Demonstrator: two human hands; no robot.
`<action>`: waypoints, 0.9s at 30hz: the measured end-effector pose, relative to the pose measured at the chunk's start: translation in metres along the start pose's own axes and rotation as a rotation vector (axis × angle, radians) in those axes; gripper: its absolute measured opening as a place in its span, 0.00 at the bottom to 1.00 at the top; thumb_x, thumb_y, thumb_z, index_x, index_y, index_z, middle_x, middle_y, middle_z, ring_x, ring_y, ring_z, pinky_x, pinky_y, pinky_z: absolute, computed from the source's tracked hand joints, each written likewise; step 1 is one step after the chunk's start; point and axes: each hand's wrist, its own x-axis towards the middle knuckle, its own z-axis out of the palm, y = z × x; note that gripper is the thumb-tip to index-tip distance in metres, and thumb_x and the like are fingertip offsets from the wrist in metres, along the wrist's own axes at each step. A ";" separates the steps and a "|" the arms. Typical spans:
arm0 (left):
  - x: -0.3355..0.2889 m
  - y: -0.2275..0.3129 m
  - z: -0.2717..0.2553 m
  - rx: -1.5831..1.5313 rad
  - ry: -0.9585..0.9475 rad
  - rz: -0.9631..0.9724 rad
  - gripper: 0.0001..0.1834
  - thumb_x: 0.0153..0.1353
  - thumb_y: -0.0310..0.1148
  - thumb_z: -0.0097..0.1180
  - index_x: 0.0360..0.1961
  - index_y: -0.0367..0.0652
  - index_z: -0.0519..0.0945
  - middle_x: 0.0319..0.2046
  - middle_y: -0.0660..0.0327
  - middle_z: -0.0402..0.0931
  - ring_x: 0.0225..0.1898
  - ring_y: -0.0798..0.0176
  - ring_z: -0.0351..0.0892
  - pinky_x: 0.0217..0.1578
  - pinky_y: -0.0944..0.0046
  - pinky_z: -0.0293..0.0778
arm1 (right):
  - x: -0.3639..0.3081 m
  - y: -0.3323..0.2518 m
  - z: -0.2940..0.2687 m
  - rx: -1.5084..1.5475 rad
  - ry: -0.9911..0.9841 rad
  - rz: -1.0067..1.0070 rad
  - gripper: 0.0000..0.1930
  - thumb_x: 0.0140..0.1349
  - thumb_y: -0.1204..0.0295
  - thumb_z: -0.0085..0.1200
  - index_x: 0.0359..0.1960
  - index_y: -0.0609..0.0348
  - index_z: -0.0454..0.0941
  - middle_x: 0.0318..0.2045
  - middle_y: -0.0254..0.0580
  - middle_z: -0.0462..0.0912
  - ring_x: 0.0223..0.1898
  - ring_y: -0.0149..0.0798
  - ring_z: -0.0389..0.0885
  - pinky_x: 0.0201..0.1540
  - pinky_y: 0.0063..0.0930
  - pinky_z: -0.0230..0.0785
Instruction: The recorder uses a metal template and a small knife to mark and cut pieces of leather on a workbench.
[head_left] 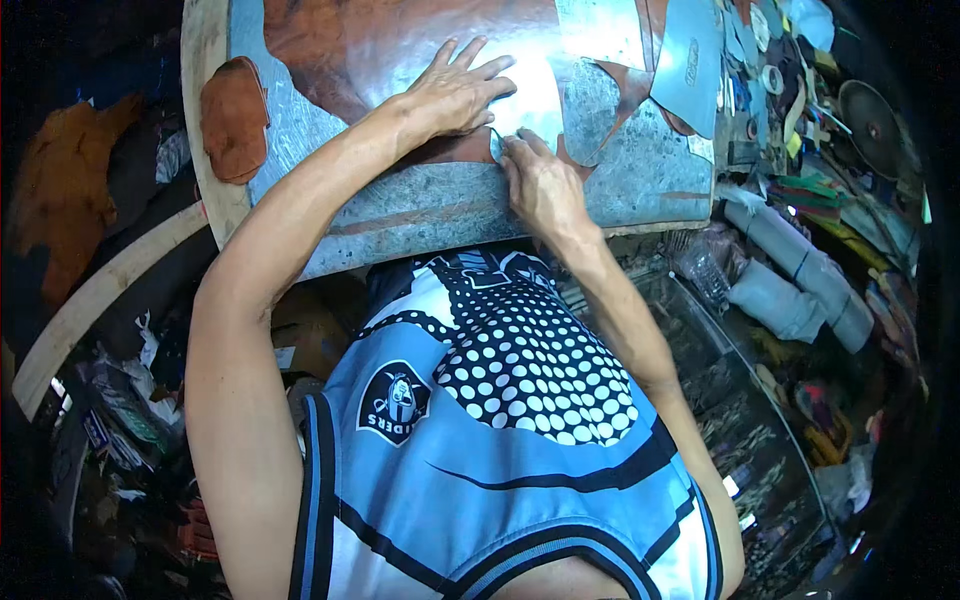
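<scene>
A large brown leather sheet (pixel 340 45) lies on the grey, scuffed tabletop (pixel 420 210). My left hand (pixel 455 92) rests on it with its fingers spread, beside a patch of strong white glare that hides the surface's detail. Close to the leather's near edge, my right hand (pixel 545 180) is closed in a pinch. A slim thing seems to show at its fingertips, too small and washed out to name. Left of the sheet lie rounded brown leather pieces (pixel 234 120), seemingly stacked.
Grey flat pattern pieces (pixel 690 70) and leather offcuts (pixel 625 100) lie at the table's right. A curved wooden strip (pixel 110 295) runs along the left. Wrapped rolls (pixel 800 270), a round dark disc (pixel 868 125) and heaped scraps crowd the right side. Brown leather (pixel 75 190) lies far left.
</scene>
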 end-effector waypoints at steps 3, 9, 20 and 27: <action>0.002 0.001 -0.001 0.008 -0.001 0.007 0.26 0.58 0.41 0.61 0.59 0.58 0.73 0.70 0.64 0.56 0.73 0.45 0.44 0.70 0.34 0.43 | -0.006 -0.003 0.022 0.053 0.203 0.023 0.15 0.65 0.71 0.48 0.49 0.67 0.77 0.50 0.64 0.77 0.46 0.62 0.80 0.50 0.46 0.73; 0.002 0.000 0.000 0.024 0.003 -0.020 0.26 0.58 0.41 0.62 0.59 0.59 0.73 0.71 0.65 0.54 0.73 0.45 0.44 0.70 0.33 0.43 | -0.013 -0.010 0.038 0.126 0.347 0.041 0.14 0.64 0.72 0.50 0.46 0.70 0.78 0.49 0.66 0.78 0.48 0.62 0.79 0.52 0.45 0.72; 0.004 0.000 0.003 0.011 0.003 -0.022 0.27 0.57 0.41 0.62 0.59 0.60 0.73 0.71 0.65 0.54 0.74 0.45 0.43 0.69 0.32 0.41 | -0.027 0.000 0.036 0.193 0.296 0.010 0.15 0.63 0.71 0.51 0.47 0.68 0.78 0.55 0.63 0.75 0.49 0.62 0.79 0.52 0.46 0.73; 0.000 0.001 0.000 0.017 -0.040 -0.030 0.28 0.57 0.42 0.62 0.61 0.59 0.72 0.72 0.66 0.52 0.74 0.46 0.43 0.70 0.34 0.42 | -0.029 0.014 0.025 0.191 0.201 -0.048 0.14 0.61 0.70 0.52 0.45 0.65 0.79 0.57 0.54 0.75 0.48 0.58 0.80 0.51 0.43 0.75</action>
